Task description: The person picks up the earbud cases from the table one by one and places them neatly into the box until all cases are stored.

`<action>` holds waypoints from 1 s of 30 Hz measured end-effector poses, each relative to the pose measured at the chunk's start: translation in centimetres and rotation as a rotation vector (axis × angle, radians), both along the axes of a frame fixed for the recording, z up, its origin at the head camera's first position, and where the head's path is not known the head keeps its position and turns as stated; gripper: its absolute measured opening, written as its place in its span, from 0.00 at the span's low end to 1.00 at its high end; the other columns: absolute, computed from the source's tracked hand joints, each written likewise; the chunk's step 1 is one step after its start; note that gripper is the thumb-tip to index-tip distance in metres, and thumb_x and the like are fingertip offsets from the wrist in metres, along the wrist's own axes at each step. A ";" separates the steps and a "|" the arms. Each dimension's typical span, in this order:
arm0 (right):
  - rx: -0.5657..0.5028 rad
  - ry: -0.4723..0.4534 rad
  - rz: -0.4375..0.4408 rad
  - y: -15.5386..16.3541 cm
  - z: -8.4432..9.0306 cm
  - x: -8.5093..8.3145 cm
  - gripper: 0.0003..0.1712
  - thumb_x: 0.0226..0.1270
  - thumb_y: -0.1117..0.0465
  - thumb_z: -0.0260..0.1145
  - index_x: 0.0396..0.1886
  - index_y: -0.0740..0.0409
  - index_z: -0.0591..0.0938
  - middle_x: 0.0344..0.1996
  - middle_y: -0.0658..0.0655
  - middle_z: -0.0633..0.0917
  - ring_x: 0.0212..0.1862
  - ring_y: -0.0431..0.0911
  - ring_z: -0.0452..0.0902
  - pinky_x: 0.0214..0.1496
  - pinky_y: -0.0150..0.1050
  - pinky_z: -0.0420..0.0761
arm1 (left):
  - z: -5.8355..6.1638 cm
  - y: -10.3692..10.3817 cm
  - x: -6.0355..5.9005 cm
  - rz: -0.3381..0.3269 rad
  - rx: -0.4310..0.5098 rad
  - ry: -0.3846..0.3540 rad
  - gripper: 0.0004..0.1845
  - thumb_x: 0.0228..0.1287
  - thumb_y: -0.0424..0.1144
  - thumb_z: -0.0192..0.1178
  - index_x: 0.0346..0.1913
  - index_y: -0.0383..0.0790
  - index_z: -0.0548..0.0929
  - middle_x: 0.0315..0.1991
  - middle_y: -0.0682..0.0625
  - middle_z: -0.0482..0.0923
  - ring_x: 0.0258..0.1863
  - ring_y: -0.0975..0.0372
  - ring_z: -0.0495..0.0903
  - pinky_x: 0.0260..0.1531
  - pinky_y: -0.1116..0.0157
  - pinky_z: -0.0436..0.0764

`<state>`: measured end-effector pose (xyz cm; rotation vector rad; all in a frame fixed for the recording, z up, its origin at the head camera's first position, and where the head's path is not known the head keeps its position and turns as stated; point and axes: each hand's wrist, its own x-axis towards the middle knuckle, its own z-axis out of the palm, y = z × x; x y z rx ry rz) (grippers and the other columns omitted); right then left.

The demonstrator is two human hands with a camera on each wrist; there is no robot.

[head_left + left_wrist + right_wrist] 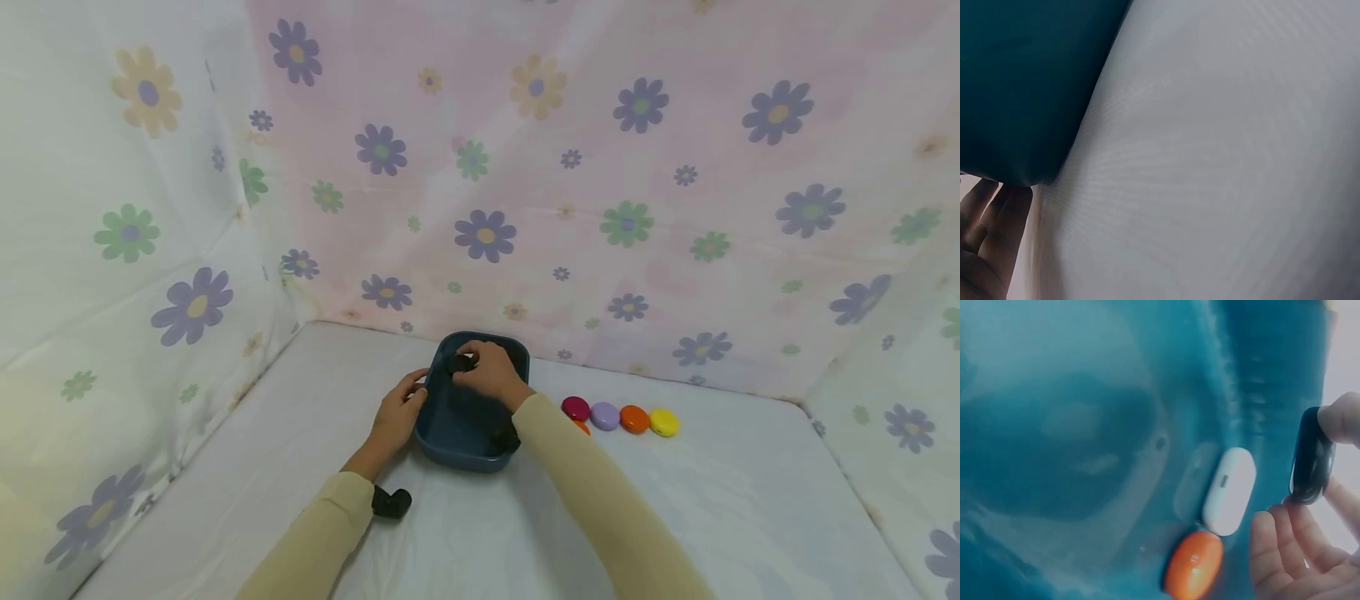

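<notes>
From the head view, my right hand is over the far end of the dark blue bin, its grip pinched on a small black case just above the bin's inside. My left hand rests flat against the bin's left wall with fingers straight, steadying it rather than holding anything. On the table to the right of the bin I count four rounded cases in a row: a magenta case, a lilac case, an orange case and a yellow case. A sliver of a further orange piece peeps out beside my right sleeve. I judge that I am at the step of putting cases into the bin, with the black one about to go in. The next move, as I see it, calls for lowering it clear of the rim and parting my fingers.

In the left wrist view, the bin's outer wall fills the upper left, and my fingertips lie straight at its lower edge on the white cloth.

In the right wrist view, thumb and fingers clamp the one black case on edge. Inside the bin lie two others, one white case and one orange case in the bin, touching end to end.
</notes>
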<state>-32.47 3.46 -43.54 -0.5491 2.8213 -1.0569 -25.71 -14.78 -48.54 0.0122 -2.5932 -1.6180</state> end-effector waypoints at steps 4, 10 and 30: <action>-0.005 0.015 0.027 0.5 0.9 0.3 0.25 0.59 0.53 0.70 0.56 0.51 0.80 0.50 0.57 0.81 0.49 0.49 0.78 0.48 0.44 0.79 | -0.1 0.0 -0.1 -0.005 -0.007 0.003 0.22 0.72 0.44 0.46 0.67 0.53 0.70 0.55 0.44 0.79 0.49 0.54 0.78 0.48 0.56 0.75; 0.005 0.033 0.054 1.6 2.0 0.9 0.24 0.59 0.53 0.70 0.56 0.50 0.80 0.49 0.56 0.82 0.48 0.48 0.78 0.48 0.43 0.79 | 0.0 0.0 0.0 -0.012 -0.015 0.000 0.22 0.73 0.45 0.46 0.68 0.53 0.70 0.55 0.44 0.78 0.50 0.52 0.78 0.50 0.54 0.75; 0.003 0.036 0.054 5.8 3.6 3.1 0.24 0.56 0.55 0.71 0.55 0.49 0.80 0.44 0.54 0.82 0.39 0.45 0.76 0.40 0.40 0.78 | 0.1 0.1 0.2 -0.011 -0.016 -0.008 0.23 0.72 0.44 0.45 0.68 0.53 0.69 0.57 0.43 0.78 0.52 0.50 0.78 0.52 0.51 0.73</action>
